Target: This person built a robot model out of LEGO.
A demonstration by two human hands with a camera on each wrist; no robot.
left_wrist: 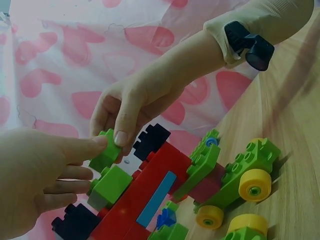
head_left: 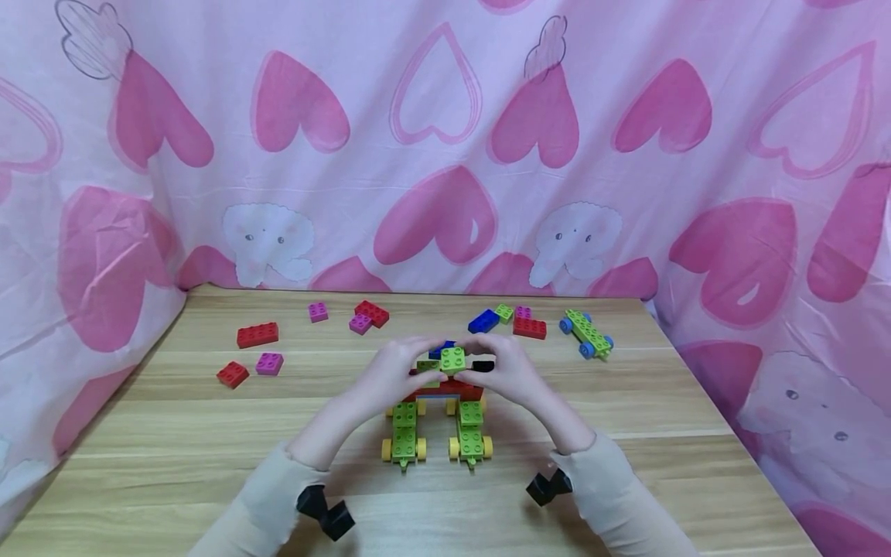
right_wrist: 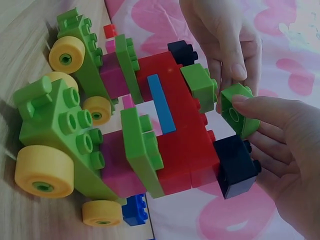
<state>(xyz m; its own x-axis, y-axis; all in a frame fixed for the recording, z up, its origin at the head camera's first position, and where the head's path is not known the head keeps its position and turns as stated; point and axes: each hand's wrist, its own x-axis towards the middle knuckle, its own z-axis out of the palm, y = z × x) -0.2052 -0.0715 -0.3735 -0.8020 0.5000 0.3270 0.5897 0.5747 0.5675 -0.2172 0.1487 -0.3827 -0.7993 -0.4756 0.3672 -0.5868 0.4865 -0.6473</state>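
Small green brick [head_left: 452, 359] held just above the red top of the block vehicle [head_left: 437, 418] at mid-worktop [head_left: 626, 433], pinched from both sides: left hand [head_left: 393, 373] and right hand [head_left: 511, 370] each with fingertips on it. Placing step, apparently, not yet seated. Next: line studs up beside the fitted green block [right_wrist: 199, 86], press straight down while steadying the model.

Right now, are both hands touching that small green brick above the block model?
Touching. The left wrist view shows the left hand fingertip and the right hand thumb both pressed against the small green brick.
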